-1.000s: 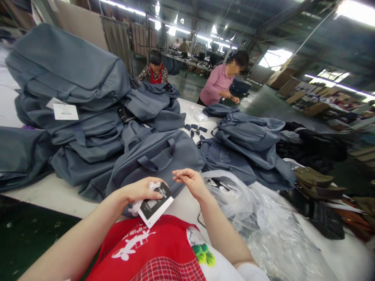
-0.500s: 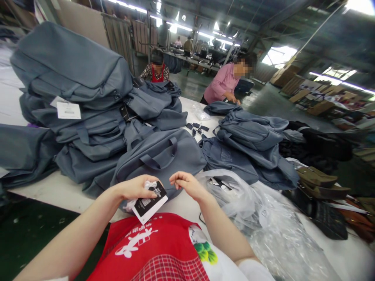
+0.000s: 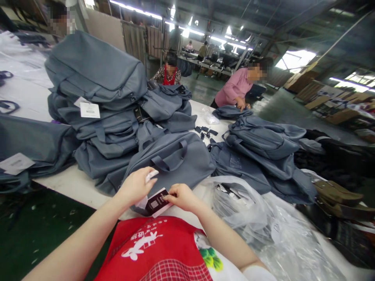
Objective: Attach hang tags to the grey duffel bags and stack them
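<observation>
My right hand [image 3: 183, 197] pinches the right end of a black hang tag [image 3: 156, 201] with white print and a white card behind it. Left of it, my left hand [image 3: 137, 183] is closed on a crumpled white piece [image 3: 151, 175], perhaps thin paper or plastic; more white material hangs below its fingers. Both hands are above the table's front edge, before a blue-grey bag [image 3: 193, 160] lying with its two strap handles up. Whether the left fingers also touch the tag is hidden.
Blue-grey bags [image 3: 96, 70] are piled high at left, and more bags [image 3: 258, 132] lie at right. A clear plastic bag [image 3: 234, 195] with tags inside sits right of my hands. Small dark straps [image 3: 206, 132] lie mid-table. A co-worker in pink [image 3: 234, 86] handles a bag across the table.
My right hand has come in and taken hold of the tag, which my left hand held before. My left hand has risen slightly with the white piece. The view has swung left.
</observation>
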The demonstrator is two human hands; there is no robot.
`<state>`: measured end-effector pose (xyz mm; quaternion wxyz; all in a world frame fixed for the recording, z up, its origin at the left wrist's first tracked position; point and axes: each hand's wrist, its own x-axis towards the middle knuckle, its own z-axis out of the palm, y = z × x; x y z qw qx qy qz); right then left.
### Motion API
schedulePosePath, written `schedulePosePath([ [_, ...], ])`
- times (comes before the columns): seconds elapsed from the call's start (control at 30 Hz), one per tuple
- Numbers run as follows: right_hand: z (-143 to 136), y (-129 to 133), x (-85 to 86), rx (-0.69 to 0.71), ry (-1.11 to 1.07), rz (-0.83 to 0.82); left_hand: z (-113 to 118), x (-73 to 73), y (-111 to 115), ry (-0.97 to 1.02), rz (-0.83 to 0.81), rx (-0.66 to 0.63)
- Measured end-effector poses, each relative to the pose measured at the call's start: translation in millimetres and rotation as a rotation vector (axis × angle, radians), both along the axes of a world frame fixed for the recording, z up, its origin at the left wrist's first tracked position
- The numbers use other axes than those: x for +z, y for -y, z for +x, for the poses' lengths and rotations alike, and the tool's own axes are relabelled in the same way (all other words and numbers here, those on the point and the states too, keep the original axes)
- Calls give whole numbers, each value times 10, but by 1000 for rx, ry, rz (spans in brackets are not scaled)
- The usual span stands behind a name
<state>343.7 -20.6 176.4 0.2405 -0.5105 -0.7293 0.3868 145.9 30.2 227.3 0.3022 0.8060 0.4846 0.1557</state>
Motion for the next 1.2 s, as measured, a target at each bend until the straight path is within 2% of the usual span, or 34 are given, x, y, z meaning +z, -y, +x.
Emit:
schedulePosePath([
  [0.03,-47,-11,21,-23,41,63,27,44,70,11,100,65],
  [0.1,-157,-32,46,-38,48,132,111,45,222,26,176,69],
  [0.2,-295,-68,22,-44,-90,106,206,-143,339,-31,50,24],
  [0.3,-313,-142,-40,-41,-343,-170,104,-352,238,-24,-80,88],
  [0.4,-226,-284,-63,-81,-691,-519,-175,-432,51,136,-210,100],
  [0.47,-162,-409,-47,-157,-903,-628,-367,-429,-47,270,-315,66],
  [0.57,-126,-580,-9,-260,-1084,-643,-559,-407,-129,392,-402,24],
  [0.63,-162,-642,-3,-291,-1065,-616,-620,-403,-161,393,-389,43],
  [0.7,-245,-649,-31,-262,-947,-585,-645,-408,-188,374,-359,63],
  [0.83,-480,-564,-183,-94,-669,-515,-641,-426,-231,368,-364,57],
  [0.93,-611,-507,-305,66,-637,-603,-607,-441,-258,396,-405,45],
  [1.0,-640,-495,-350,113,-618,-658,-584,-456,-284,409,-424,52],
  [1.1,-604,-512,-366,91,-554,-646,-576,-484,-336,404,-425,70],
  [1.2,-545,-555,-377,7,-559,-615,-601,-503,-375,424,-465,54],
])
